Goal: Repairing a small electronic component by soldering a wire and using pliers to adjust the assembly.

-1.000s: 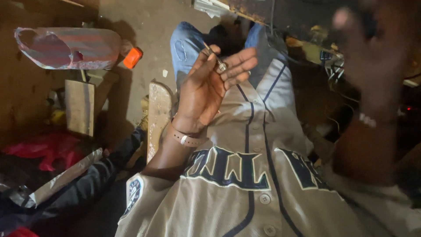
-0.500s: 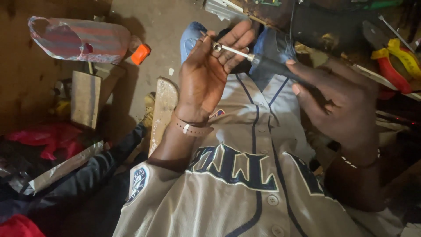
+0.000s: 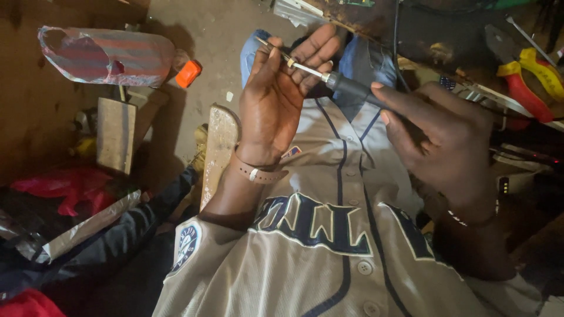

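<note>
So here we've got our left hand (image 3: 276, 100) up over our lap, palm toward us, thumb and fingers pinching a small yellowish bit (image 3: 290, 61) right where the metal tip of the soldering iron (image 3: 329, 76) meets it; the bit is too tiny to say what it is, maybe a little component. Our right hand (image 3: 437, 138) is wrapped around the iron's dark handle, fingers curled shut on it, and the shaft runs up-left across the left fingers. Both hands sit above our grey button-up jersey (image 3: 329, 246), with blue jeans (image 3: 364, 64) just past them. Off to the left on the dirt floor (image 3: 217, 35) there's a cut-open plastic bottle (image 3: 111, 56) with an orange cap, and a wooden plank (image 3: 218, 149) beside our left wrist. On the bench (image 3: 411, 23) at right lie red and yellow pliers (image 3: 531, 76).
</note>
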